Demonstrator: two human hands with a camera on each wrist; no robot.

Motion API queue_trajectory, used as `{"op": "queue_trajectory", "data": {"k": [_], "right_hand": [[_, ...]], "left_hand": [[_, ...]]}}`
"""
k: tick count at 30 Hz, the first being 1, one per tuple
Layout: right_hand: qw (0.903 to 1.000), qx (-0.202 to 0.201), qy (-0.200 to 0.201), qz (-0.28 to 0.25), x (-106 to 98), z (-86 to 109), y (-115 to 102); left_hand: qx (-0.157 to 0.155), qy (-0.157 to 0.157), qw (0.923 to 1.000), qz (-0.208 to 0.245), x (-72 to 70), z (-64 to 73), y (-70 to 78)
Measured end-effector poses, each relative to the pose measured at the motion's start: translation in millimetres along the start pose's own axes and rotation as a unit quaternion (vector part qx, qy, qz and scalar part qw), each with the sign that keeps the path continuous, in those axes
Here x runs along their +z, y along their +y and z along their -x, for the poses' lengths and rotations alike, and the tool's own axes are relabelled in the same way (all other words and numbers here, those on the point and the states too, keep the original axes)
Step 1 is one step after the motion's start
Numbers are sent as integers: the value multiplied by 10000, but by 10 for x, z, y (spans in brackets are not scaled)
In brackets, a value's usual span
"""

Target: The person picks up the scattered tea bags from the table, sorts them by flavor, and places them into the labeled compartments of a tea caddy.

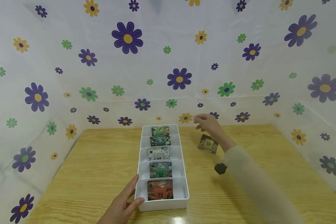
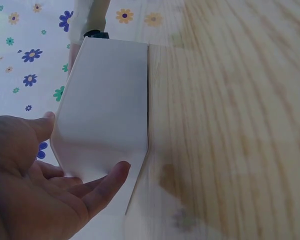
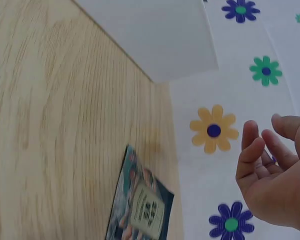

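Note:
A long white divided tray stands on the table with flat printed packets in its compartments. My left hand grips its near left corner, thumb at the rim and fingers against the outer side. The left wrist view shows the tray's plain side wall by the fingers. Beyond the tray's far right side, my right hand is raised and holds nothing, its fingers loosely bent. Below it on the table lies a dark brown packet with a pale label, also visible in the right wrist view.
The tray's packets include a red one nearest me, a pale one mid-row and a light green one farthest away. A small black object shows beside the right sleeve. Flower-printed cloth surrounds the wooden table.

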State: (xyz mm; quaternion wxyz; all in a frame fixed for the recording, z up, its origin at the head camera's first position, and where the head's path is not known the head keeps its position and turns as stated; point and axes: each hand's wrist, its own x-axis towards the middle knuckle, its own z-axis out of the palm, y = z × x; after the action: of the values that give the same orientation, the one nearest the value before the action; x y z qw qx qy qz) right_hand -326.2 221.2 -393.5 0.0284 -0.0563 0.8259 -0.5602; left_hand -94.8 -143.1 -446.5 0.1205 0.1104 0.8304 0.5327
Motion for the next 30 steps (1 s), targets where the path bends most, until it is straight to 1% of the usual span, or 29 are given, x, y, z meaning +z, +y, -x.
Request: {"op": "queue_trajectory", "data": {"k": [5, 10, 14, 17, 23, 26, 30], "right_hand": [[9998, 174, -32, 10, -183, 84, 143], [9993, 367, -13, 122, -293, 167, 261], [9978, 570, -16, 348, -351, 202, 366], [9961, 680, -6, 569, -371, 199, 462], [9924, 512, -114, 1117, -364, 177, 651], [9895, 421, -210, 1369, -353, 176, 708], [9840, 396, -266, 1718, -328, 170, 751]], "left_hand": [[111, -25, 9999, 48, -1, 7, -8], [125, 12, 9999, 34, -2, 17, -6], [150, 13, 9999, 29, -4, 16, -8], [226, -5, 9997, 46, -7, 18, -8], [337, -49, 9994, 95, -8, 21, -10], [322, -56, 9994, 110, -8, 22, -10], [299, -69, 9994, 131, -6, 19, -11]]}}
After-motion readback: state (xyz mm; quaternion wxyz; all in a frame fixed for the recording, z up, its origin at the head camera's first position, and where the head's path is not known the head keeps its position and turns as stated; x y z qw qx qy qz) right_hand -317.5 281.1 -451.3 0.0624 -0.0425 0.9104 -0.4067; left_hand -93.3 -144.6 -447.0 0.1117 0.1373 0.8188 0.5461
